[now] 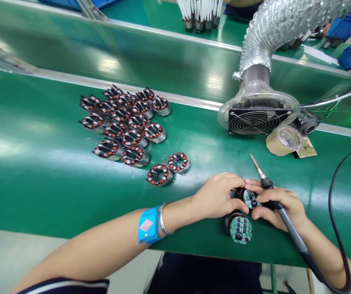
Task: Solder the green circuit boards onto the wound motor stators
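Copper-wound metal rings [133, 138] are standing on the green desk [49, 183]; your left hand [218, 196] is grasping a dark cylinder [239, 193] bearing a round green circuit board [250, 198], which your right hand [294, 208] is pinching while holding a grey pen-shaped soldering iron [292, 229].

From above, the head view looks forward and down (fairly near) over the green bench [56, 183].

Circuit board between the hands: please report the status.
Left hand and right hand: fingers around circuit board. Right hand also holds soldering iron, tip pointing away. Second board close by, nearer the person.
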Demonstrator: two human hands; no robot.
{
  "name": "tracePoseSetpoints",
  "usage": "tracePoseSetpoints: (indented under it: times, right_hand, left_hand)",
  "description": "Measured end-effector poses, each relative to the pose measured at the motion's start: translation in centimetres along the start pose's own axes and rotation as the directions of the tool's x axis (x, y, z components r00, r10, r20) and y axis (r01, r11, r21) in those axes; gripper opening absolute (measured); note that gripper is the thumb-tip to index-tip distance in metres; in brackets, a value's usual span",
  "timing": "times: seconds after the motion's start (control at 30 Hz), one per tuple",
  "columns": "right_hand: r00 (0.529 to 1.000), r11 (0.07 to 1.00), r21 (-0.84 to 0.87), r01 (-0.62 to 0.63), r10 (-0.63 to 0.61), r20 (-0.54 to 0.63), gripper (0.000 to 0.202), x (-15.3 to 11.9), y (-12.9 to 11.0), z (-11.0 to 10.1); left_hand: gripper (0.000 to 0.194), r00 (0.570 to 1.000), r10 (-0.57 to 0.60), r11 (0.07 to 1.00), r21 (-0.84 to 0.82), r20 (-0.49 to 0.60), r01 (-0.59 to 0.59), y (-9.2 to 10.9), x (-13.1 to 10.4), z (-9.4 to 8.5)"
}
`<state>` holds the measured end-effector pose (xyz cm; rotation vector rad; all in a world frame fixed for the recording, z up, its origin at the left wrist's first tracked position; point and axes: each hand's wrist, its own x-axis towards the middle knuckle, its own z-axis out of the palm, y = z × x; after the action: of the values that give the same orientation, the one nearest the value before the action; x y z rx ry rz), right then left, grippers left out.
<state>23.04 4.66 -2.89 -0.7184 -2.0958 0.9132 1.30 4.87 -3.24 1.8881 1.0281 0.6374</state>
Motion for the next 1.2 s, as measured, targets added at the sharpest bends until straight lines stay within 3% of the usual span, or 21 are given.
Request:
tracePoseSetpoints:
  times: [0.1,0.3,0.53,0.63,0.8,0.93,1.0,1.1,1.2]
  right_hand:
    - [1.0,1.0,0.021,-0.013,0.013,0.014,0.036,0.0,0.0,-0.2]
    - [0.978,0.978,-0.026,-0.209,0.209,-0.004,0.045,-1.3,-0.1,-0.9]
    - [0.99,0.99,-0.052,-0.128,0.13,0.049,0.033,-0.9,0.1,-0.7]
    - [0.989,0.99,-0.025,-0.138,0.139,0.058,0.032,-1.3,0.4,-0.8]
    - [0.973,0.97,0.083,-0.229,0.228,0.017,0.042,-2.0,0.9,-1.4]
    - [0.96,0.962,0.208,-0.176,0.215,-0.181,0.027,-1.1,0.7,-1.2]
    - [0.937,0.963,0.211,-0.169,0.223,-0.269,0.023,-0.8,0.6,-0.9]
    - [0.912,0.964,0.16,-0.21,0.253,-0.323,0.021,-0.8,0.7,-0.6]
    - [0.899,0.966,0.088,-0.243,0.258,-0.353,0.02,-1.0,0.7,-0.3]
  left_hand:
    - [0.047,1.0,-0.022,1.0,-0.018,0.007,0.022,0.0,0.1,-0.2]
    - [0.052,0.997,0.031,0.996,-0.083,0.073,-0.025,-0.5,0.0,-1.0]
    - [0.022,0.995,0.006,0.99,-0.139,0.097,0.007,-1.1,0.9,-1.6]
    - [0.023,0.993,-0.012,0.99,-0.138,0.122,0.029,-1.2,1.5,-1.8]
    - [0.049,0.992,0.023,0.988,-0.154,0.126,-0.003,-1.5,1.0,-1.9]
    - [0.057,0.992,0.105,0.985,-0.145,0.073,-0.093,-1.3,-0.3,-2.1]
    - [0.061,0.981,0.174,0.973,-0.165,0.086,-0.158,-0.9,-1.0,-2.6]
    - [0.088,0.95,0.27,0.951,-0.199,0.159,-0.237,0.1,-1.9,-3.0]
    - [0.107,0.942,0.266,0.963,-0.109,0.202,-0.248,0.9,-2.4,-2.1]
